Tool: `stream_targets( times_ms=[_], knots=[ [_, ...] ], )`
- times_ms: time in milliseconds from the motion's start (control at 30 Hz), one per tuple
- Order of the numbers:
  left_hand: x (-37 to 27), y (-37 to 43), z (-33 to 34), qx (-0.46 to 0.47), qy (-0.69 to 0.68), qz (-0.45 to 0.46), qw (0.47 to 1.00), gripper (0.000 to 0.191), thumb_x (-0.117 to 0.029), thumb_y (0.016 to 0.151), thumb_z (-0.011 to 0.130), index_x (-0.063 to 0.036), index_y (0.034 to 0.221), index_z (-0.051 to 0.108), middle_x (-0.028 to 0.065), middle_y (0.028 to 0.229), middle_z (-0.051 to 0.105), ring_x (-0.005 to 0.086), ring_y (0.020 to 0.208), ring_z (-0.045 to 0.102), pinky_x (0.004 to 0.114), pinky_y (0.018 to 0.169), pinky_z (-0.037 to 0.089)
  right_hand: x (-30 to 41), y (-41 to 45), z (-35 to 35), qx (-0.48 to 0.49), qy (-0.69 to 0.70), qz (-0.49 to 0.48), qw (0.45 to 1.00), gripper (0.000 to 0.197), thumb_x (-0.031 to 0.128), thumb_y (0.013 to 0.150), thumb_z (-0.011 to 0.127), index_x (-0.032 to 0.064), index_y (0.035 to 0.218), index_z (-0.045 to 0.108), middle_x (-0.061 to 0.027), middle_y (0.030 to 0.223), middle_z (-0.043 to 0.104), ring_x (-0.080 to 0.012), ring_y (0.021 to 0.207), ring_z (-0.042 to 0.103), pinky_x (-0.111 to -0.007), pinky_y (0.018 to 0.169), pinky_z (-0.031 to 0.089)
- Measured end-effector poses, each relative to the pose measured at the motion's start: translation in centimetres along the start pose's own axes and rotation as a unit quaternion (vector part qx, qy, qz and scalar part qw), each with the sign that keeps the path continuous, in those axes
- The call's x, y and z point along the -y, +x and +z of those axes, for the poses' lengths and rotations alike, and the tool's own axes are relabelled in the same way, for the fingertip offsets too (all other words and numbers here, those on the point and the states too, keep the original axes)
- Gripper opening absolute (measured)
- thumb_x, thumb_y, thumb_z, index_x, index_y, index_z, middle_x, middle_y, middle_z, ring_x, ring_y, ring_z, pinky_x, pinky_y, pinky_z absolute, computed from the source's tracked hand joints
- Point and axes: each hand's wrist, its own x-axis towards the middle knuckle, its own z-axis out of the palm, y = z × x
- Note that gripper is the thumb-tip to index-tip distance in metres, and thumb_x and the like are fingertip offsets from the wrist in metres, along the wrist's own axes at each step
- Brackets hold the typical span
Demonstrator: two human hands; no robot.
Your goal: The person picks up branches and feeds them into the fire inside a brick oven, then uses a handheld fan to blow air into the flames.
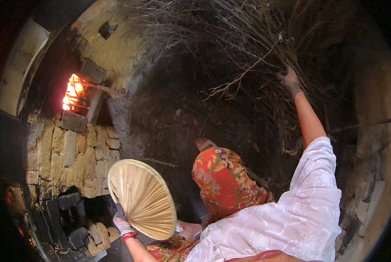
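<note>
My left hand (122, 223), in a grey and white work glove with a red bangle at the wrist, grips a round pleated palm-leaf fan (146, 196) by its lower left edge. The fan is tilted in front of a brick stove (74, 157). Far to the right, my right hand (291, 82), also gloved, is closed around stems of a brushwood pile (257, 39). Its fingers are partly hidden among the twigs. A forked dry branch (236, 80) sticks out leftward from the pile. Bright flames (73, 91) burn inside the stove's square mouth, away from both hands.
A stick (99, 86) juts from the fire opening. Below, a blackened lower opening (69, 213) has loose stones (99, 234) beside it. Dark earth floor (169, 137) holds scattered twigs around my foot (204, 144). A wall (372, 137) rises at the right.
</note>
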Motion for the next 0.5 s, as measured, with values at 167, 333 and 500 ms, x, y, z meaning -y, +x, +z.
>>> stream_targets(
  times_ms=[167, 333, 500],
  knots=[
    [-0.9, -0.2, 1.4, -0.006, 0.046, 0.017, 0.999, 0.065, -0.058, 0.079, 0.056, 0.0052, 0.085, 0.067, 0.0092, 0.072, 0.065, 0.0185, 0.064, 0.053, 0.033, 0.065, 0.045, 5.0, 0.9, 0.3, 0.036, -0.310, -0.070, 0.948, 0.082, 0.041, 0.081, 0.061, 0.0092, 0.142, 0.016, -0.0158, 0.145, 0.020, -0.0322, 0.132, 0.023, -0.044, 0.106, 0.030],
    [6.5, 3.2, 1.0, 0.035, 0.132, 0.191, 0.972, 0.040, -0.032, 0.084, 0.053, -0.0036, 0.112, 0.054, 0.0136, 0.080, 0.065, 0.0292, 0.067, 0.058, 0.037, 0.065, 0.046, 5.4, 8.1, 1.4, 0.046, -0.264, 0.001, 0.963, 0.088, 0.037, 0.082, 0.062, 0.0145, 0.144, 0.005, -0.0124, 0.148, 0.013, -0.0318, 0.134, 0.019, -0.045, 0.107, 0.027],
    [18.6, 6.9, 0.1, -0.084, 0.519, 0.395, 0.754, 0.055, -0.011, 0.080, 0.049, -0.0180, 0.134, 0.037, 0.0149, 0.095, 0.063, 0.0350, 0.083, 0.060, 0.040, 0.073, 0.048, -2.9, 23.3, 4.4, -0.008, -0.320, -0.104, 0.942, 0.080, 0.044, 0.086, 0.053, 0.0111, 0.143, 0.007, -0.0165, 0.144, 0.024, -0.0322, 0.130, 0.028, -0.043, 0.105, 0.030]
  ],
)
